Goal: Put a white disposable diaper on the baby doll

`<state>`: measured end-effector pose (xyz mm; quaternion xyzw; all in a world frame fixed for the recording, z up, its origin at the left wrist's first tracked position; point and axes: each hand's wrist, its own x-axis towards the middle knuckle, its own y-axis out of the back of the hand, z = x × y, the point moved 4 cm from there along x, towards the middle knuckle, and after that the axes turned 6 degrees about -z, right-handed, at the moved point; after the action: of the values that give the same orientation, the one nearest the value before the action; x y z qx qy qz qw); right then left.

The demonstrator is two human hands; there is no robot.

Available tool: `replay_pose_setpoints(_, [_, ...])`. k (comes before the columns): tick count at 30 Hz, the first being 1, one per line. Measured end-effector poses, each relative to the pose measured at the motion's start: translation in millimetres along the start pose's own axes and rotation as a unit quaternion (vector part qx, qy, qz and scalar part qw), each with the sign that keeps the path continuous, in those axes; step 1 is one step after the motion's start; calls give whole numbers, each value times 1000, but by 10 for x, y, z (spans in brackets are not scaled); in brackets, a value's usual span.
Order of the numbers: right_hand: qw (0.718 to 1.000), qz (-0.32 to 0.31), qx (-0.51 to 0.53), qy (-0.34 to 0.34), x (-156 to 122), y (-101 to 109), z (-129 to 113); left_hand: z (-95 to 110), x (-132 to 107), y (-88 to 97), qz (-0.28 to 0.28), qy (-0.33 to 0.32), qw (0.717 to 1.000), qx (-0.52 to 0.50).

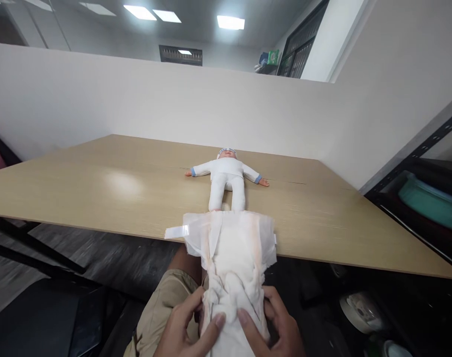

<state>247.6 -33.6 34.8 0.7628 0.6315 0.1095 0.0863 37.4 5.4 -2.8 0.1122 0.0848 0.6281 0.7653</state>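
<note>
A white diaper (231,250) is held up in front of me, its upper end spread over the near table edge, a tape tab sticking out on the left. My left hand (186,325) and my right hand (272,325) both grip its bunched lower end, thumbs pressed on the front. Beyond it a baby doll (227,176) in a white suit lies on its back on the wooden table (99,183), arms spread, feet toward me and just above the diaper's top edge.
A white partition wall (173,104) runs behind the table. A dark metal shelf (426,163) with a teal bowl (432,201) stands at right. Below the table edge at right lie some bowls. My knee in tan trousers shows under the diaper.
</note>
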Motion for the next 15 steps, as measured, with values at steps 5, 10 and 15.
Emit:
replay_pose_setpoints(5, [999,-35,1,-18,201,-128,317,-324,320,-197,-128,53,987,-84])
replay_pose_setpoints(10, [961,114,-226,108,236,72,411,-358,376,-248,-156,78,974,-145])
replay_pose_setpoints(15, [916,29,-327,232,695,-112,-50,-413,348,-302,-167,62,976,-129])
